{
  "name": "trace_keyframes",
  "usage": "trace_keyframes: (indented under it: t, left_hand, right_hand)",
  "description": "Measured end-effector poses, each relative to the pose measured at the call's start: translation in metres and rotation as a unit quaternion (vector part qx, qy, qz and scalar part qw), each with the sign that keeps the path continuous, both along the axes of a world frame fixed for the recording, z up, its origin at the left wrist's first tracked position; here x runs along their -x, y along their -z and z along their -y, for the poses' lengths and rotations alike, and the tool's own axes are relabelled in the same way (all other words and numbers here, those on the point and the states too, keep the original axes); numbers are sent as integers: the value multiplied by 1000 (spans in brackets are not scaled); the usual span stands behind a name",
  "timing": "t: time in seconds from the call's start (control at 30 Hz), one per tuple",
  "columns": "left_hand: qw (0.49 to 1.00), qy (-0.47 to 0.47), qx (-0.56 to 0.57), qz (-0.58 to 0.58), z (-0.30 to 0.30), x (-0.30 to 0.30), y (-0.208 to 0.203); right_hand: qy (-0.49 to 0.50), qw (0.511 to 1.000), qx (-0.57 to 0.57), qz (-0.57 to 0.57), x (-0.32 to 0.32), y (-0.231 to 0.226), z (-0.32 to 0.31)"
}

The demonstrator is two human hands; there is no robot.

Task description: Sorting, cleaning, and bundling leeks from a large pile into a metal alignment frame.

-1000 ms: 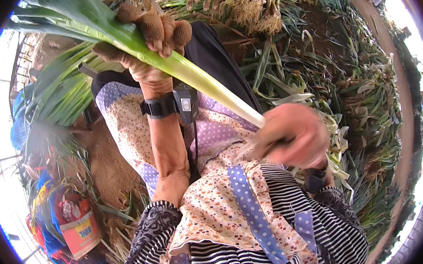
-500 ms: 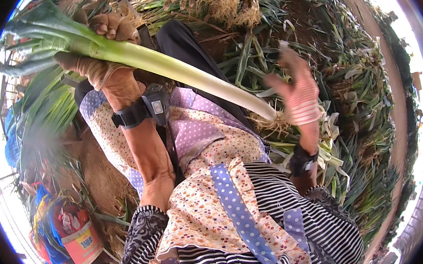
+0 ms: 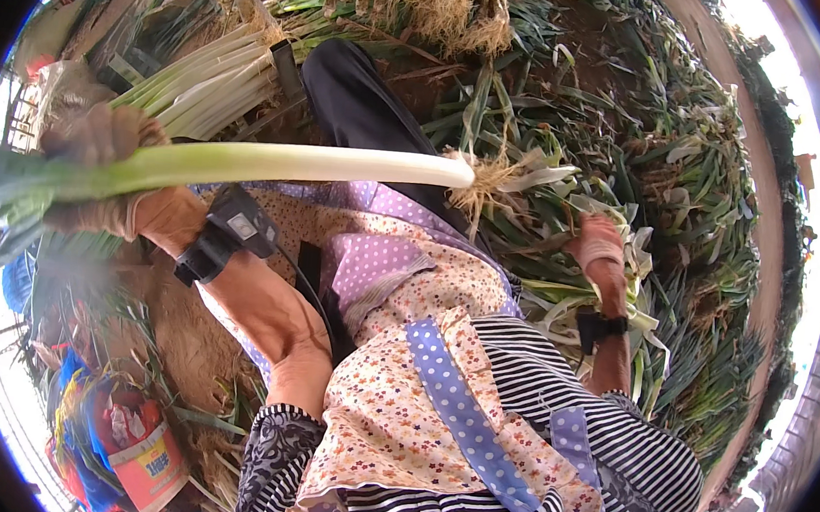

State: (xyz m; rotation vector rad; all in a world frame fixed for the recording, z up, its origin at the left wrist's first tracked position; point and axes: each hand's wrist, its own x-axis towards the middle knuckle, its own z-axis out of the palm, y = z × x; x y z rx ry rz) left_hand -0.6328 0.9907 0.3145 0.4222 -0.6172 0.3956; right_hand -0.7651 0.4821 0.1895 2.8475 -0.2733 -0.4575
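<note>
My left hand (image 3: 113, 170), in a soiled glove, is closed around the green upper part of a leek (image 3: 321, 162). The leek lies level above my lap, its white stem pointing right. At its root end, stringy roots (image 3: 483, 185) hang, with a pale loose strip of leaf beside them. Off to the right, apart from the leek, my right hand (image 3: 598, 240) is low over a heap of peeled leaves (image 3: 561, 292). Its fingers are foreshortened and partly lost among the leaves, so their grip does not show.
A bundle of clean white-stemmed leeks (image 3: 216, 87) lies at the upper left beside my knee. Several rooted leeks (image 3: 448, 14) are at the far side. Leafy trimmings (image 3: 696, 173) cover the ground on the right. A red container (image 3: 150, 471) sits at the lower left.
My left hand has moved left and lower with the leek, which now lies more level. My right hand has dropped lower, onto the leaf heap. The clean leeks behind have come into view.
</note>
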Motion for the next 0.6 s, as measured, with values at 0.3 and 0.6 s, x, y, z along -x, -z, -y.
trace_keyframes:
  t: [0.3, 0.6]
  left_hand:
    - [988, -8, 87, 129, -13, 24, 3]
    - [982, 12, 51, 181, -14, 33, -11]
  right_hand:
    - [-216, 845, -336, 356, -53, -89, -115]
    - [-396, 717, -531, 217, -118, -79, -179]
